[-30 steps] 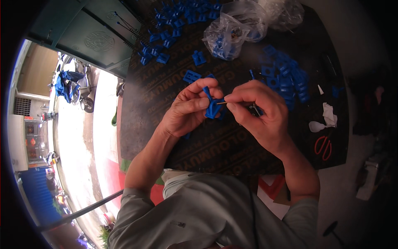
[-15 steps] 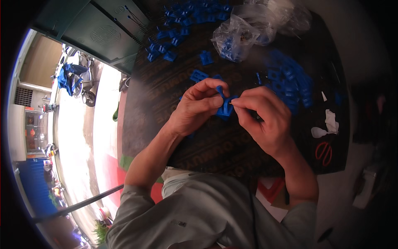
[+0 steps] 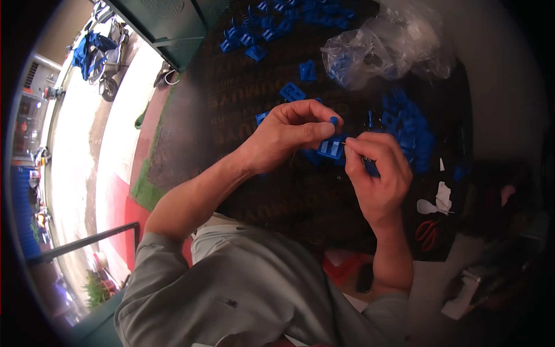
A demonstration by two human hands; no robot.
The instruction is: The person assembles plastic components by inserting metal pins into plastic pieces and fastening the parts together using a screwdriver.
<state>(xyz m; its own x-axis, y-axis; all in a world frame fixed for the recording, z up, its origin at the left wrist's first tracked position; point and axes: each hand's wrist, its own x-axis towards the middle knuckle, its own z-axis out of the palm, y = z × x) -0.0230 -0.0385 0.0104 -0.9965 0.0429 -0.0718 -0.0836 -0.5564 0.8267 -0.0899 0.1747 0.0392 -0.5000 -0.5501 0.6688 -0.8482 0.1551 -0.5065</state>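
Between my two hands is a small blue plastic part point(image 3: 331, 147), with two raised blocks or slots on its face. My left hand point(image 3: 295, 128) pinches its upper end between thumb and forefinger, where a rounded blue tip shows. At its right edge, my right hand point(image 3: 378, 165) has thumb and forefinger pressed together on something thin and small, perhaps a pin; its kind is too small to make out. Partly behind my left hand lies a flat blue plate with openings point(image 3: 292, 91). Some blue pieces under my hands are mostly hidden.
Many blue plastic parts point(image 3: 269, 29) are spread at the back of the dark table point(image 3: 231, 121). A clear plastic bag point(image 3: 387, 49) with blue pieces sits at the back right, above a blue heap point(image 3: 410, 130). Red-handled scissors point(image 3: 428, 234) lie near a white scrap point(image 3: 443, 198).
The view has shifted and turned. The blue part is now tilted so its face shows more, with both hands still at it, and my right fingers sit at its right edge.
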